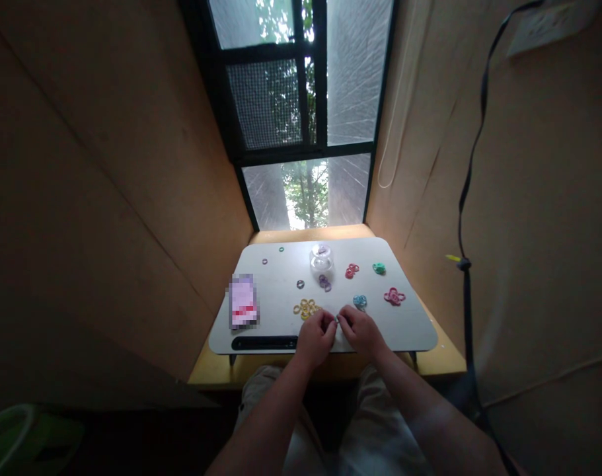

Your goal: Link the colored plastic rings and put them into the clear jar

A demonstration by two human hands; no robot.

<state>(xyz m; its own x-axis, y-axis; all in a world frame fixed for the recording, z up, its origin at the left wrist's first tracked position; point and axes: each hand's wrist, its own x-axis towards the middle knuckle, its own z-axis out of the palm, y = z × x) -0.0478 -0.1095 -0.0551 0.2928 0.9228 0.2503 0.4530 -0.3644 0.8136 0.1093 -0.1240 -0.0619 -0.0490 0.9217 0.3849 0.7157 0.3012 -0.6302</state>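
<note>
My left hand (318, 334) and my right hand (360, 330) meet over the front of a white lap table (275, 294), fingertips pinched together. Between them shows a tiny greenish thing (337, 318), too small to make out. Just beyond my left hand lies a cluster of yellow rings (306, 307). Light blue rings (360, 301) rest past my right hand. Farther back are purple rings (324, 283), red rings (351, 270), green rings (378, 268) and, to the right, pink rings (394, 296). A dark ring (301, 284) lies alone.
A clear jar (321, 262) stands near the table's back. At the left lies a pink and purple blurred packet (244, 301), with a black slot (264, 342) along the front edge. Walls flank both sides, and a black cable (468, 317) hangs at right.
</note>
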